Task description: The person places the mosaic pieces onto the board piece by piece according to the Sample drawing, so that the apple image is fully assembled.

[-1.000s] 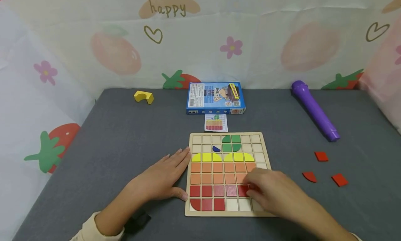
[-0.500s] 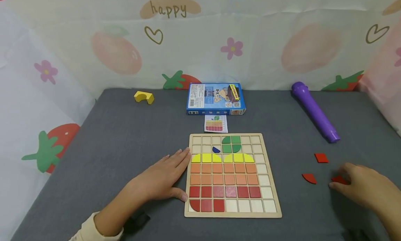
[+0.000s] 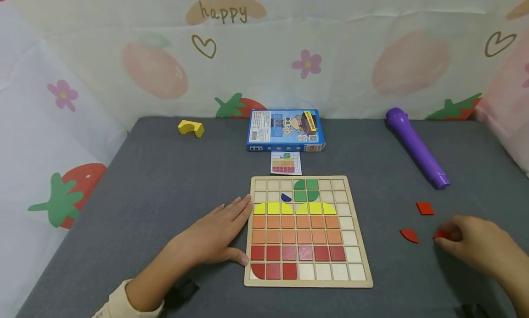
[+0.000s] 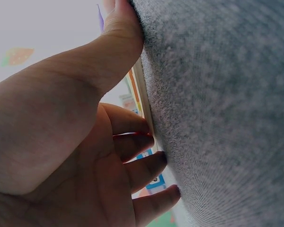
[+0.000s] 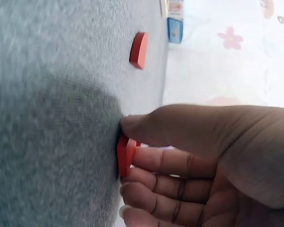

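My left hand (image 3: 216, 233) lies with its fingers straight on the table, fingertips and thumb at the left edge of a wooden grid board (image 3: 311, 283). Out to the right of the board, my right hand (image 3: 475, 244) pinches a red square tile (image 5: 126, 156) between thumb and fingers, low at the tabletop. Part of that tile is hidden by the fingers. Close by lie a second red square tile (image 3: 424, 209) and a red quarter-round tile (image 3: 409, 236). Rows of green, yellow, orange and red tiles fill part of the board, with a small blue half-round tile (image 3: 286, 197).
Behind the board is a small pattern card (image 3: 285, 163), against a blue box (image 3: 286, 130). A purple stick-like tube (image 3: 417, 148) lies at the back right, and a yellow arch block (image 3: 191, 128) at the back left. The table is dark grey (image 3: 198, 175).
My right hand has left the board's lower right, uncovering its cells and a red tile there, and moved right to a loose red square tile, now pinched. My left hand has stayed put.
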Tool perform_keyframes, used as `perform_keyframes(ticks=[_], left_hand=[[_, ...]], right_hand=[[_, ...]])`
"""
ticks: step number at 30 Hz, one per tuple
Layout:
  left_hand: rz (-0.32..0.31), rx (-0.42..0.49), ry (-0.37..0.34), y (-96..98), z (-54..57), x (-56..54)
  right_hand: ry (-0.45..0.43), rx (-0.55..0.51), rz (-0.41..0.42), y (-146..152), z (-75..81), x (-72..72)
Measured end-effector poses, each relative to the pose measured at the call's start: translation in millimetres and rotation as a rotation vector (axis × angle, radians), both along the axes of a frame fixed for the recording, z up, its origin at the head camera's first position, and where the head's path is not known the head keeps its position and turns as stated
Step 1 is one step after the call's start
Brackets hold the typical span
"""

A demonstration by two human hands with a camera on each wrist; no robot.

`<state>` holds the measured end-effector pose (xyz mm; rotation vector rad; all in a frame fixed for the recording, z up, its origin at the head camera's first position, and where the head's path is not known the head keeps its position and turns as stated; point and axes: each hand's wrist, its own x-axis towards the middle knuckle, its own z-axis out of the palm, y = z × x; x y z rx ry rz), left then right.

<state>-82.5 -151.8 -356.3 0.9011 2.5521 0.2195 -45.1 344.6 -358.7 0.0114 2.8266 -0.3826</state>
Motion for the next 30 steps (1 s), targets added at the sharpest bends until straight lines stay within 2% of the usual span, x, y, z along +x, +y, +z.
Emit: perform_keyframes(ticks=[4, 13, 30], left_hand=[[0.005, -0.002, 0.000, 0.5, 0.2, 0.2], [0.001, 0.001, 0.001, -0.1, -0.7, -0.1], [0.001, 0.011, 0.015, 0.6, -1.0, 0.3]], right_hand=[[0.002, -0.036, 0.023, -4.1, -1.8, -2.3], [0.116, -0.063, 0.140, -32.1, 4.7, 0.9], [0.263, -0.101, 0.303, -94.4, 9.0, 16.5]])
